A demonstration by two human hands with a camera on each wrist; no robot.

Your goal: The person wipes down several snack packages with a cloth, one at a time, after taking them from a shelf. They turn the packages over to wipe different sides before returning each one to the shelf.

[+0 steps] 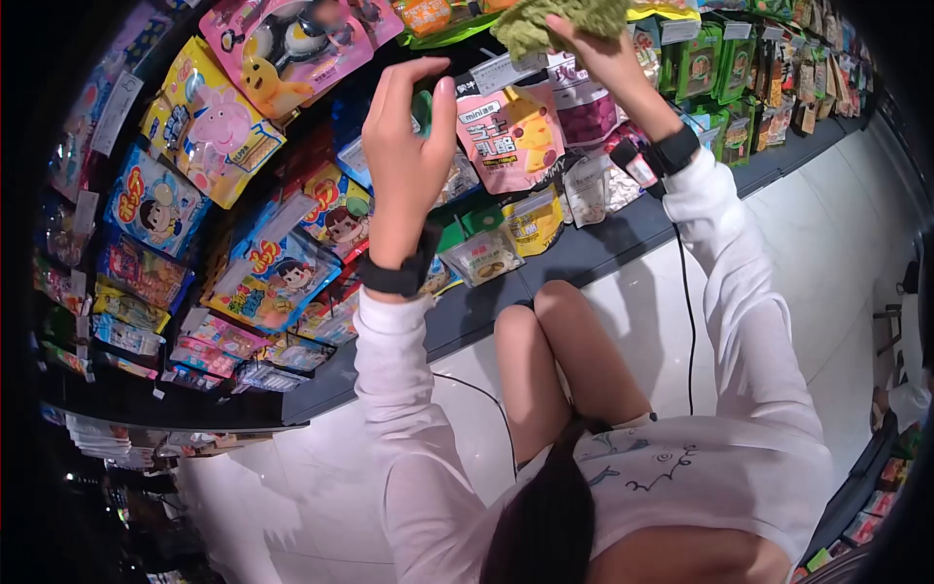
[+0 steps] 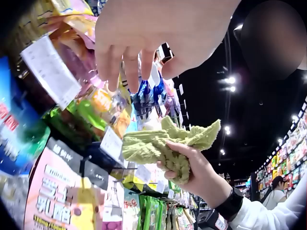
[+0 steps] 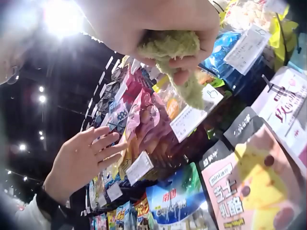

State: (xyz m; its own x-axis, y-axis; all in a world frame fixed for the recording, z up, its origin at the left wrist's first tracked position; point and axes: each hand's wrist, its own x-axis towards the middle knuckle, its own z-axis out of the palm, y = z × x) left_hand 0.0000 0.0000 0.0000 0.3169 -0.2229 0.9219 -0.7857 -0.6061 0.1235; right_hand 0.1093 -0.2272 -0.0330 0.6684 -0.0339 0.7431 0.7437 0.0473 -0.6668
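Observation:
My right hand (image 1: 615, 70) grips a crumpled, fluffy green cloth (image 1: 550, 26) at the top of the head view. In the left wrist view the cloth (image 2: 153, 146) hangs bunched from the fingers, its ends sticking out to both sides. My left hand (image 1: 407, 161) is raised with loosely extended fingers and holds nothing. It is in front of the hanging snack packs, near a pink pouch with cartoon figures (image 1: 292, 49). A pink mini cheese pouch (image 1: 506, 136) hangs between and below the two hands.
Price tags (image 3: 196, 112) stick out from the shelf on hooks. Yellow cartoon packs (image 1: 214, 122) and blue candy bags (image 1: 154, 202) hang at left, green packs (image 1: 696, 63) at right. A dark ledge (image 1: 623, 234) runs along the shelf's foot, and a black cable (image 1: 689, 321) crosses the floor.

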